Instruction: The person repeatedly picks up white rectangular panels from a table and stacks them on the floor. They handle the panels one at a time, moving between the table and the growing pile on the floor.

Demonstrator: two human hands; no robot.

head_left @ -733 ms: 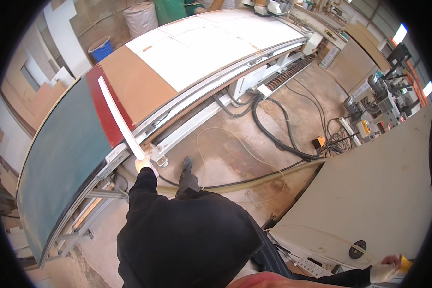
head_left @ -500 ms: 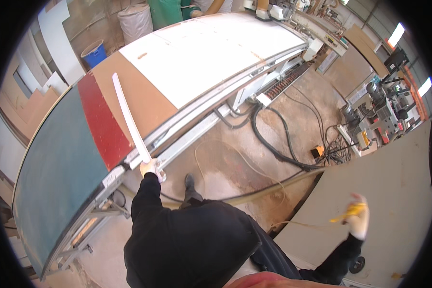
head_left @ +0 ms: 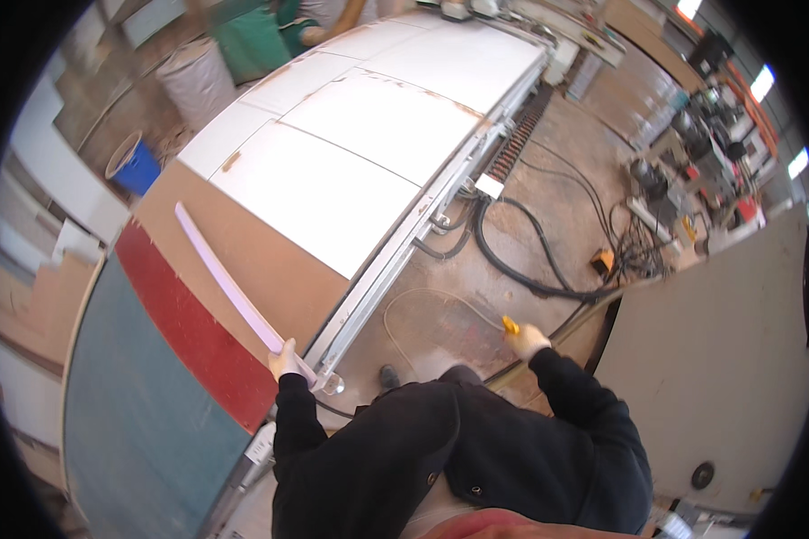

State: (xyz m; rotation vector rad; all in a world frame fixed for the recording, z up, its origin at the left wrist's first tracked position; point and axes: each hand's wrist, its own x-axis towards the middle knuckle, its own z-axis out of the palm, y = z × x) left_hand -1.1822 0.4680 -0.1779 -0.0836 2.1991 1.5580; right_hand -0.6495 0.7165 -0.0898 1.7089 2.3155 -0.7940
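Observation:
My left hand (head_left: 285,359), in a pale glove, is closed around the near end of a long, narrow, pale pinkish strip (head_left: 229,289). The strip reaches away over the brown board section of the long worktable. A small clear, shiny piece (head_left: 333,384) shows just beside this hand, at the table's corner. Out over the floor, my right hand (head_left: 528,341), gloved too, grips a yellow air blow gun (head_left: 511,325). A thin pale hose (head_left: 422,291) loops over the floor near the gun; my fingers hide its handle.
White cut panels (head_left: 368,117) cover the table's far part; red (head_left: 184,314) and blue-green (head_left: 144,386) surfaces lie at left. Black cables (head_left: 512,274) loop on the floor. A large grey board (head_left: 710,350) stands at right. A blue bin (head_left: 135,166) is behind the table.
My right hand has swung from the far right inward and forward with the yellow air blow gun. The view has turned and moved nearer the white panels. My left hand still holds the strip.

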